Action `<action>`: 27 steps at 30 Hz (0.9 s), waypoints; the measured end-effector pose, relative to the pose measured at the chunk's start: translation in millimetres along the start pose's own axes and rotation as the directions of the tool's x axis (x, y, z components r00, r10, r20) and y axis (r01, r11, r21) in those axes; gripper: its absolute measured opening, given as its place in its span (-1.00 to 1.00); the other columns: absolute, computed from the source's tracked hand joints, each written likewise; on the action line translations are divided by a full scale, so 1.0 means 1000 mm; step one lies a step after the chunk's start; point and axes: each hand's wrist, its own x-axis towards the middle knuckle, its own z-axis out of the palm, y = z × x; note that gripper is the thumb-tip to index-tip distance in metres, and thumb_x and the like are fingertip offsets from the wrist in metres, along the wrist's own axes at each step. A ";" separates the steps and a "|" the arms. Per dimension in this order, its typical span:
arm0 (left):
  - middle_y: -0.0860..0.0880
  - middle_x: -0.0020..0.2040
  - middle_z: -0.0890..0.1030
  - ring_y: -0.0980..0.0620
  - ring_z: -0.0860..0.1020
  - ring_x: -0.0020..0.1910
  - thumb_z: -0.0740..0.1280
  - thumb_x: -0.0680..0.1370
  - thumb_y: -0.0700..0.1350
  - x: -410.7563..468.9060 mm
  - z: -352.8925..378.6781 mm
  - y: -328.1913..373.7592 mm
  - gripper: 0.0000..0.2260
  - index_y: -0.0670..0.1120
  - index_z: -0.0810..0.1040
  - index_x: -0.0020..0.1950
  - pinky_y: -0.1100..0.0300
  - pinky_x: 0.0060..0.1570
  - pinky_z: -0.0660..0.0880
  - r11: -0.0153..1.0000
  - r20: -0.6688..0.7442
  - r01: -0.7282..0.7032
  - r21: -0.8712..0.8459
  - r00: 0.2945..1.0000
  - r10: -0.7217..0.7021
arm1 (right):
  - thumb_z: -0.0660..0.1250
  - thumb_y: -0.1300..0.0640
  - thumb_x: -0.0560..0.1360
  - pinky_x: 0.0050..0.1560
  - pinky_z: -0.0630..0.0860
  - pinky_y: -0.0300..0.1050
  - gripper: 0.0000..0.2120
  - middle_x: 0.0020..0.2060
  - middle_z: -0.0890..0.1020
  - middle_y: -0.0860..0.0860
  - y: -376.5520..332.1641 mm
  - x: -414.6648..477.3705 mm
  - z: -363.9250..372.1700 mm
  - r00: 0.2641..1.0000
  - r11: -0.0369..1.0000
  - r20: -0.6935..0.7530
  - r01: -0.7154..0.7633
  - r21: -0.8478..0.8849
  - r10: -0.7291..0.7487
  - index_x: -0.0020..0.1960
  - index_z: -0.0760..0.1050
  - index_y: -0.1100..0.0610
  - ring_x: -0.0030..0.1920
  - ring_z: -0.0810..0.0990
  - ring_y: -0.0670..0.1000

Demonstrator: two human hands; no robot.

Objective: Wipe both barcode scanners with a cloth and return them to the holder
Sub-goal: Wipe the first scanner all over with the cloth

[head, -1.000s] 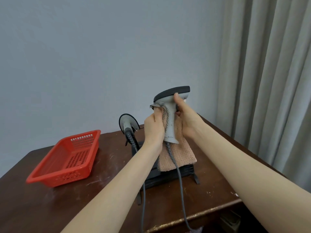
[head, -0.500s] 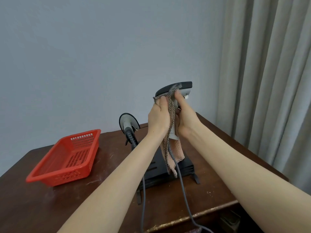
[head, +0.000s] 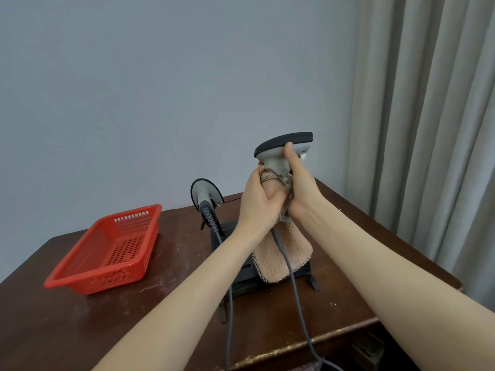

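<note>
A grey barcode scanner with a dark top is held upright above the table. My right hand grips its neck, thumb up against the head. My left hand is wrapped around the handle with a peach waffle cloth pressed to it; the cloth's lower half hangs down. The second scanner sits in the black holder on the table behind my left wrist. Grey cables run from both scanners down past the table's front edge.
A red plastic basket stands at the left on the dark wooden table. Grey curtains hang at the right, just past the table's right edge. A plain wall is behind.
My left hand with the cloth slid up to the scanner's head, then back down to the handle. The hanging cloth has spread out again. The scanner stays raised in my right hand.
</note>
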 end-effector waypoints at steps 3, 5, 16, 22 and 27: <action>0.06 -0.06 0.52 0.11 0.48 -0.08 0.30 0.56 0.02 0.013 -0.007 0.009 -0.76 -0.10 0.41 0.12 0.43 -0.27 0.31 0.992 -0.110 0.010 0.124 0.994 0.004 | 0.41 -0.13 0.44 0.06 0.59 -0.02 -0.61 -0.08 0.71 0.11 -0.001 -0.003 0.006 1.000 1.000 0.009 -0.027 0.005 0.027 0.02 0.62 0.19 -0.05 0.70 0.07; 0.08 -0.12 0.50 0.12 0.46 -0.11 0.23 0.60 0.03 0.019 -0.008 0.009 -0.79 -0.10 0.42 0.08 0.46 -0.31 0.30 0.992 -0.137 0.023 0.127 0.991 -0.005 | 0.40 -0.15 0.43 0.08 0.59 0.00 -0.50 0.04 0.68 0.15 0.000 -0.003 0.008 0.998 0.997 0.007 -0.070 0.021 0.070 0.15 0.58 0.24 0.03 0.67 0.11; -0.02 0.24 0.56 0.10 0.59 0.14 0.39 0.47 -0.25 -0.008 -0.003 -0.011 -0.41 -0.02 0.28 0.46 0.06 0.12 0.56 0.943 0.164 0.174 -0.284 0.978 -0.131 | 0.40 -0.10 0.45 -0.01 0.60 0.02 -0.65 -0.21 0.70 0.11 -0.002 -0.003 -0.002 0.999 1.000 -0.026 -0.023 -0.017 0.023 -0.06 0.59 0.21 -0.17 0.69 0.06; 0.06 -0.04 0.60 0.15 0.58 -0.06 0.46 0.43 -0.06 0.001 -0.005 0.000 -0.63 -0.06 0.41 0.16 0.35 -0.12 0.51 0.994 -0.125 0.101 -0.052 0.986 -0.106 | 0.37 -0.15 0.47 0.01 0.62 -0.02 -0.59 -0.17 0.70 0.12 0.000 -0.006 0.003 0.999 0.998 0.015 -0.052 -0.037 0.053 -0.01 0.60 0.22 -0.15 0.70 0.06; 0.14 -0.14 0.53 0.29 0.49 -0.18 0.36 0.51 0.04 0.016 -0.006 0.008 -0.74 -0.09 0.42 0.05 0.48 -0.28 0.36 0.997 -0.183 0.048 0.064 0.982 -0.036 | 0.18 -0.18 0.57 -0.11 0.59 -0.17 -0.51 -0.35 0.62 0.08 0.001 -0.006 0.005 0.985 0.990 0.128 -0.099 -0.100 0.111 -0.22 0.55 0.22 -0.27 0.62 0.02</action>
